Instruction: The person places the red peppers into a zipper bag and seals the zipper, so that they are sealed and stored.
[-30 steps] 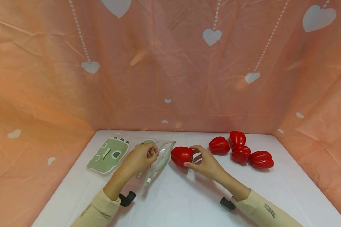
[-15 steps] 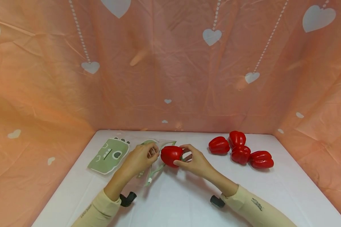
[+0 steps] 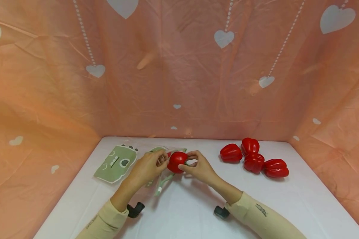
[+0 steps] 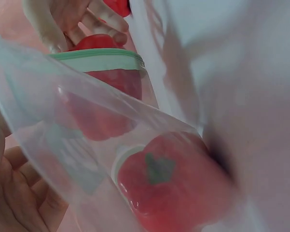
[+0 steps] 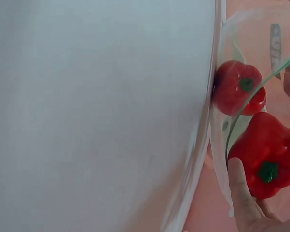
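My right hand (image 3: 198, 167) grips a red bell pepper (image 3: 177, 162) near its green stem end, with thumb and fingers on either side. The pepper is partly in the mouth of a clear zip bag (image 4: 96, 55) with a green zip strip; its lower half shows through the plastic in the left wrist view. My left hand (image 3: 151, 164) pinches the bag's edge beside the mouth, its fingertips close to the pepper. A second bell pepper (image 4: 188, 179) lies deeper in the bag, stem facing the opening, and is mostly hidden in the head view.
Several more red bell peppers (image 3: 253, 162) lie grouped on the white table (image 3: 194, 215) at the right. A green monster print (image 3: 115, 164) on clear plastic lies flat at the left. Peach cloth (image 3: 179, 83) with white hearts encloses the table's back and sides.
My right hand has carried the bell pepper leftward from beside the bag into its mouth, tilting it on the way. The left hand stays nearly in place; the peppers at the right have not moved.
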`<action>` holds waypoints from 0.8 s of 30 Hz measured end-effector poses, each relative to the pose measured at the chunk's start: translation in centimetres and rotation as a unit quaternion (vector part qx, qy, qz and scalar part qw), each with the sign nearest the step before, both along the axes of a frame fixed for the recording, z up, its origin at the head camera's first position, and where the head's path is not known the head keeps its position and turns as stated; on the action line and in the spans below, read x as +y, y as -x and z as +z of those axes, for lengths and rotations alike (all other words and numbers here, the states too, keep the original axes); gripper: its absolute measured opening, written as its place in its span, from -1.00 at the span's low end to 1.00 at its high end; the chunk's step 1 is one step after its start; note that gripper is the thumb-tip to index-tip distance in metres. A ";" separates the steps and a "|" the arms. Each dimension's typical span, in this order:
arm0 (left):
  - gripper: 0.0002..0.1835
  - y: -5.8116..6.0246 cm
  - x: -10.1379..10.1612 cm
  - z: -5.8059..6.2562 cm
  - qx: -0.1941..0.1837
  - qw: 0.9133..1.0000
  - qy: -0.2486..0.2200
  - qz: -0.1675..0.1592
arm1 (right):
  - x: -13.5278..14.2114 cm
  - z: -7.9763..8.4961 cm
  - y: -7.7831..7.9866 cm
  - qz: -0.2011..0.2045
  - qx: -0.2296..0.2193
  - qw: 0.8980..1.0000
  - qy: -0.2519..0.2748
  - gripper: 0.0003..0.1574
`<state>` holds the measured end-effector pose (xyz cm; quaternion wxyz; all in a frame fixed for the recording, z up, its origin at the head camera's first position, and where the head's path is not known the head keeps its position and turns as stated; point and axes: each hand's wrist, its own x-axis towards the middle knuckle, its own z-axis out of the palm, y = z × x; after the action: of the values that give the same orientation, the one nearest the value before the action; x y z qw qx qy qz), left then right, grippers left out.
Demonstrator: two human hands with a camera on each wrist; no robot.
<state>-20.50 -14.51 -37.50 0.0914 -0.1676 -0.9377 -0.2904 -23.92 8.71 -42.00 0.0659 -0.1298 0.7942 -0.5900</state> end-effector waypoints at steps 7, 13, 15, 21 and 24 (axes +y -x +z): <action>-0.92 0.0 0.1 0.0 -0.001 1.000 0.000 0.001 | -0.7 -0.3 -0.1 -0.019 -0.027 0.999 0.017 -0.26; -0.93 -0.2 0.2 -0.1 0.006 1.000 -0.001 -0.002 | -1.3 -0.3 -0.1 -0.023 -0.058 0.996 0.060 -0.27; -0.93 -0.2 0.3 0.0 0.005 1.000 -0.002 -0.003 | -1.5 -0.3 0.0 -0.027 -0.062 0.996 0.061 -0.26; -0.92 -0.2 0.4 0.1 0.003 1.000 -0.001 -0.003 | -1.8 -0.4 0.4 -0.033 -0.068 0.995 0.066 -0.27; -0.92 -0.3 0.3 0.1 0.000 1.000 -0.003 -0.003 | -2.0 -0.6 0.6 -0.031 -0.079 0.993 0.082 -0.26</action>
<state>-20.22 -14.17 -37.38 0.0905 -0.1704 -0.9364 -0.2931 -24.56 6.72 -42.55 0.0992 -0.0634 0.7392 -0.6632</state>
